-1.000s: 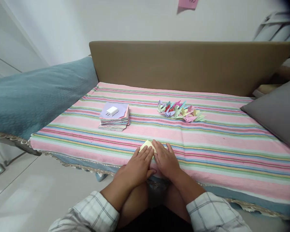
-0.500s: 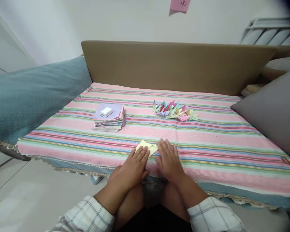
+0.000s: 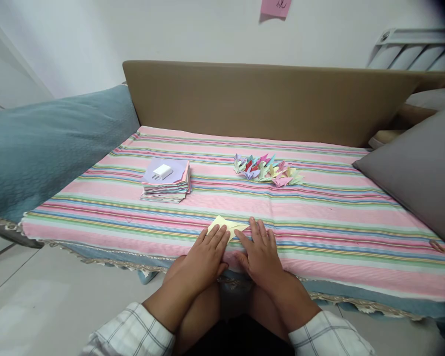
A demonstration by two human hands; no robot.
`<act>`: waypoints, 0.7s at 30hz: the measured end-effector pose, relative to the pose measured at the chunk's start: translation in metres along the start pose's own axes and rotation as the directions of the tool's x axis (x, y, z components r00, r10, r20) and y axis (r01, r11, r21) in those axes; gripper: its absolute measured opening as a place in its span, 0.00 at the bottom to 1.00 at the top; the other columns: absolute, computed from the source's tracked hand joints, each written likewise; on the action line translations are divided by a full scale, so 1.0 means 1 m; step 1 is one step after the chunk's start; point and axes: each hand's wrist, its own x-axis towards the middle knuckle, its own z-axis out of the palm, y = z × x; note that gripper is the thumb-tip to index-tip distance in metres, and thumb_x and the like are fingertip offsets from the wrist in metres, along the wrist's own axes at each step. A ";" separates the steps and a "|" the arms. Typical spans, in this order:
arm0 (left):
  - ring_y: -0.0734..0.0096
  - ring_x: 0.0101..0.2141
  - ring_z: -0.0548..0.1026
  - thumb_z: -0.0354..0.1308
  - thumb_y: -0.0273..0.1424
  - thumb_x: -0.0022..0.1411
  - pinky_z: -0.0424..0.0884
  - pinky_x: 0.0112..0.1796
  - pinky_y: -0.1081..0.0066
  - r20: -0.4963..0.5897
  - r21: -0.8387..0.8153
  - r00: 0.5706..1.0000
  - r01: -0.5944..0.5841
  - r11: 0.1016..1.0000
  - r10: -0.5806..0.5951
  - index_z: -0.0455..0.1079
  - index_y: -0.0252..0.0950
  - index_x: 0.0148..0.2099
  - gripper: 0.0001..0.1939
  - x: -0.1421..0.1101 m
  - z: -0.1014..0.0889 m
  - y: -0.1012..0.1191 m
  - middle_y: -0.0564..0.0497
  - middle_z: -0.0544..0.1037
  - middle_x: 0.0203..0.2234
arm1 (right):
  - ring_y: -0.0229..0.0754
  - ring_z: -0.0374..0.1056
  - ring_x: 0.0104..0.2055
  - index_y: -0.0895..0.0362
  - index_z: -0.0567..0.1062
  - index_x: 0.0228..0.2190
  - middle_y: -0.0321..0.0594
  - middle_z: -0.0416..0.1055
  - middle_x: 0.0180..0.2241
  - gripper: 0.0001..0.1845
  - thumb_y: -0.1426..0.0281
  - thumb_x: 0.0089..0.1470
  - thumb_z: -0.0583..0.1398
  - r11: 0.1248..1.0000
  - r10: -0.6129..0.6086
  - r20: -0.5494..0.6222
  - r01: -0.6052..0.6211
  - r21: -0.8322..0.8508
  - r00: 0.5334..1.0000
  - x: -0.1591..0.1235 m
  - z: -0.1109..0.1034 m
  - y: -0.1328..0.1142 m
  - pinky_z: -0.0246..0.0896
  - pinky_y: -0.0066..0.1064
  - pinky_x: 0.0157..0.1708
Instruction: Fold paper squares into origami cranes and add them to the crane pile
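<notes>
A folded pale yellow paper (image 3: 227,225) lies on the striped cloth (image 3: 319,217) near its front edge. My left hand (image 3: 203,257) lies flat with its fingers stretched over the paper's left part. My right hand (image 3: 261,252) lies flat beside it, fingertips touching the paper's right end. Both hands press down with fingers extended; neither grips anything. Further back on the left is a stack of coloured square papers (image 3: 165,184) with a white charger plug (image 3: 162,171) on top. A heap of several folded paper cranes (image 3: 267,170) lies at the middle back.
A brown backrest (image 3: 267,101) runs behind the cloth. On the left lies a teal cushion cover (image 3: 48,148), and at the right a grey pillow (image 3: 419,168). A pink note (image 3: 276,7) hangs on the wall. Pale floor lies at the lower left.
My right hand slid to the right along the yellow paper, uncovering more of it. The view shifted slightly, so everything sits a bit further left.
</notes>
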 end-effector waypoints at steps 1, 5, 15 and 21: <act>0.57 0.62 0.47 0.54 0.37 0.58 0.45 0.59 0.55 0.001 0.001 1.000 -0.001 1.000 0.001 0.45 0.36 0.65 0.36 0.000 0.000 0.000 0.43 0.52 0.63 | 0.61 0.41 0.63 0.47 0.64 0.54 0.50 0.45 0.63 0.26 0.54 0.55 0.54 1.000 0.020 -0.002 -0.020 0.000 1.000 0.000 0.000 0.002 0.43 0.59 0.54; 0.55 0.62 0.48 0.56 0.38 0.57 0.46 0.59 0.54 0.013 0.016 1.000 0.008 1.000 -0.008 0.45 0.39 0.65 0.37 -0.001 -0.002 0.001 0.43 0.50 0.63 | 0.60 0.43 0.63 0.51 0.66 0.53 0.51 0.47 0.62 0.25 0.55 0.57 0.52 0.998 0.069 -0.024 -0.069 0.000 0.997 -0.001 0.000 0.012 0.48 0.54 0.53; 0.55 0.62 0.47 0.53 0.37 0.59 0.46 0.58 0.54 -0.013 -0.014 1.000 0.024 1.000 -0.024 0.49 0.41 0.64 0.32 0.001 0.000 0.003 0.44 0.53 0.62 | 0.52 0.40 0.64 0.58 0.58 0.57 0.49 0.53 0.60 0.28 0.59 0.58 0.50 0.973 -0.223 -0.170 0.229 0.020 0.960 0.010 -0.009 -0.017 0.30 0.55 0.59; 0.60 0.61 0.50 0.49 0.33 0.63 0.46 0.59 0.57 0.013 -0.062 1.000 0.022 0.998 -0.021 0.51 0.44 0.63 0.27 0.002 -0.002 0.001 0.48 0.57 0.61 | 0.53 0.41 0.64 0.61 0.52 0.60 0.50 0.52 0.61 0.38 0.50 0.56 0.48 0.922 -0.348 -0.104 0.361 0.142 0.932 0.025 -0.002 -0.039 0.30 0.54 0.60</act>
